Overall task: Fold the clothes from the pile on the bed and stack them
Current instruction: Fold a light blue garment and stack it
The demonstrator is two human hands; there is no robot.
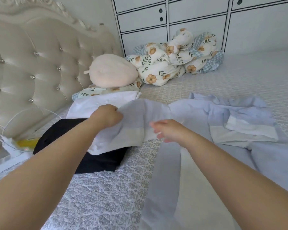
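I count a black garment (90,156) and a white one (105,103) lying folded by the headboard, while my left hand (109,116) pinches the pale blue trousers (181,146) mid-bed, right hand (169,130) blurred (grip unreadable), so folding them remains.

On the bed (106,196), the left hand (109,116) grips the upper edge of a pale blue garment (135,123), lifting it above a folded black garment (96,160) and a white one (105,102) beside the headboard (32,63). The right hand (168,130), blurred, is at the garment's white inner band with fingers loosely spread. The rest of the blue garment trails right across the quilted cover, and a floral duvet (173,60) is bunched near the drawers (143,22).
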